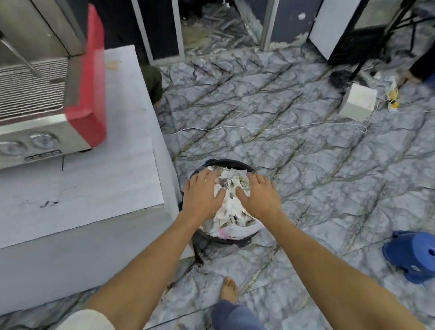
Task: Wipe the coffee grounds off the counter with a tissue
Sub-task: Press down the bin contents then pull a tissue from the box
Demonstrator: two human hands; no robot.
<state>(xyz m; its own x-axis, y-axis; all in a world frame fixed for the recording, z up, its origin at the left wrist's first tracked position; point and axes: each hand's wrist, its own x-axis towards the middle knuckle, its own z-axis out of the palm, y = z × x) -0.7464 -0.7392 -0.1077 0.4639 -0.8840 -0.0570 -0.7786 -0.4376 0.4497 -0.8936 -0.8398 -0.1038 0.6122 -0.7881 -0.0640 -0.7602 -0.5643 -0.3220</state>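
Tissue sits crumpled atop heaped paper waste in black bin on floor, just beside counter corner. Your left hand and right hand press down flat on heap, fingers spread, tissue between and partly under them; neither clamps it. Dark grounds specks lie on counter near front edge, below espresso machine.

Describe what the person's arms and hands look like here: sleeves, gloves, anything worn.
Both hands are bare: no gloves, and no rings or watch that I can make out. The left hand and right hand lead back along uncovered forearms. Cream-coloured sleeves end near the elbows, showing at the bottom corners of the picture.
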